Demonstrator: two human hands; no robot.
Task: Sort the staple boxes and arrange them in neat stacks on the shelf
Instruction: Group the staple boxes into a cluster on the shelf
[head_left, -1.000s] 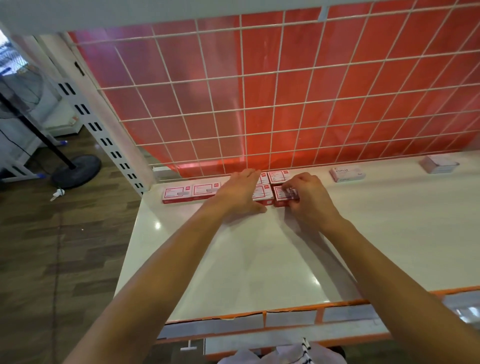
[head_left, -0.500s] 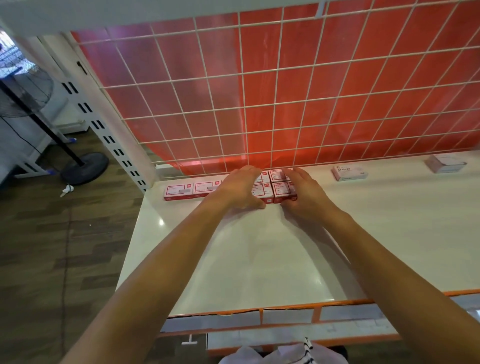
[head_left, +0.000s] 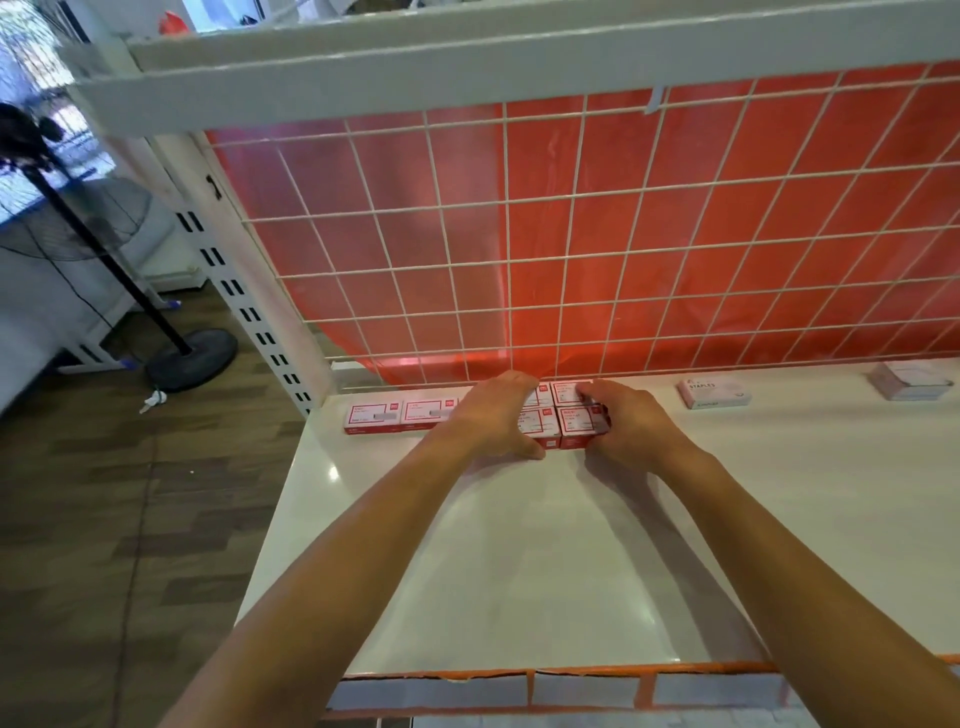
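Observation:
Several red-and-white staple boxes (head_left: 582, 423) sit grouped at the back left of the white shelf (head_left: 519, 571), against the wire grid. My left hand (head_left: 493, 415) lies over the left part of the group, thumb at the front edge. My right hand (head_left: 628, 423) cups the right side of the group, fingers curved against the boxes. Two more red boxes (head_left: 400, 414) lie in a row further left. A white staples box (head_left: 714, 395) lies apart to the right. Boxes under my hands are partly hidden.
A pale stack of boxes (head_left: 914, 382) rests at the far right of the shelf. A red-backed wire grid (head_left: 597, 249) closes the rear; a white beam (head_left: 467, 62) runs overhead. The shelf's orange front lip (head_left: 571, 675) is near me. A standing fan (head_left: 187, 358) is on the floor, left.
My right hand has shifted from fiddling with the front right box to cupping the group's right side. My head has tilted up, showing the overhead beam. The left hand stays put.

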